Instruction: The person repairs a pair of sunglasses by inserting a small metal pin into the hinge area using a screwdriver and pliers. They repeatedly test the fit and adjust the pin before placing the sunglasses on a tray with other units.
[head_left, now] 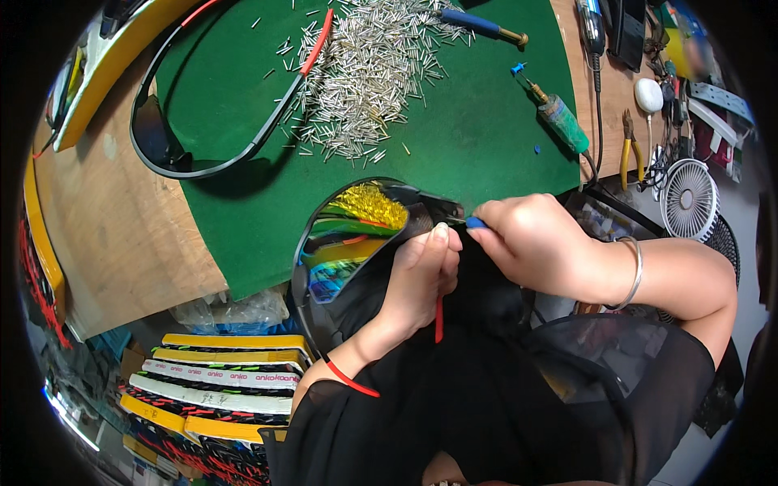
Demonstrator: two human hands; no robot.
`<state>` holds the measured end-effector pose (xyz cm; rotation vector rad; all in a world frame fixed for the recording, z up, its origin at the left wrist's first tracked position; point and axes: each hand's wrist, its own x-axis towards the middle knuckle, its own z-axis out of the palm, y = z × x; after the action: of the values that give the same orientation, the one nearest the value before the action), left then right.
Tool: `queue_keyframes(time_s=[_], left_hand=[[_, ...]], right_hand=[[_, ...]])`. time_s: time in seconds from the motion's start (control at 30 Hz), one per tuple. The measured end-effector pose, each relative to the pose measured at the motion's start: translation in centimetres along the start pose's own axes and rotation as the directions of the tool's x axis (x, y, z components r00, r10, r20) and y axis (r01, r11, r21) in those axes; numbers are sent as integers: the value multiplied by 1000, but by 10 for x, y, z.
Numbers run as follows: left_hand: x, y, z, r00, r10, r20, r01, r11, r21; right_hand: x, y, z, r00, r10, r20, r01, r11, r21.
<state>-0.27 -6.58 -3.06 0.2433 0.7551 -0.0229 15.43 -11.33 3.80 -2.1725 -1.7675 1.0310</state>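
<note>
A pair of black wraparound sunglasses (334,279) with a mirrored, many-coloured lens and red temple tips is held over my lap. My left hand (417,274) is closed on it near the hinge, thumb uppermost. In my right hand (531,243) is a screwdriver (475,222), of which only a blue end and a thin metal tip show. That tip points at the hinge, but contact cannot be made out. A second pair of dark sunglasses (207,172) lies on the green mat (486,105), beside a heap of small metal pins (365,89).
A blue-handled screwdriver (474,23) and a green-handled corded tool (562,123) lie on the mat. Yellow pliers (630,154), a white fan (687,198) and cables are at the right. Yellow and white trays (231,356) holding several glasses are stacked at lower left.
</note>
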Motion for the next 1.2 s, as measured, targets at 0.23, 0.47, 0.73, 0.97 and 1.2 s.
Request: queue_keyframes(time_s=[0.23,0.47,0.73,0.97,1.2], left_hand=[[0,-1,1,1000,12,15,-12,1000,1],[-1,4,7,1000,-14,-22,14,1000,23],[0,2,5,1000,5,-18,-4,999,42],[0,1,5,999,30,-10,-30,1000,8],[1,-2,3,998,50,41,-48,998,-46]], right_hand=[[0,-5,0,999,38,-2,-38,999,6],[17,-12,-22,857,392,334,-510,738,443],[-6,-2,11,931,-345,-119,242,828,-506],[6,-10,-16,993,85,86,-70,984,-166],[-1,-8,-4,956,-276,-101,213,886,-411]])
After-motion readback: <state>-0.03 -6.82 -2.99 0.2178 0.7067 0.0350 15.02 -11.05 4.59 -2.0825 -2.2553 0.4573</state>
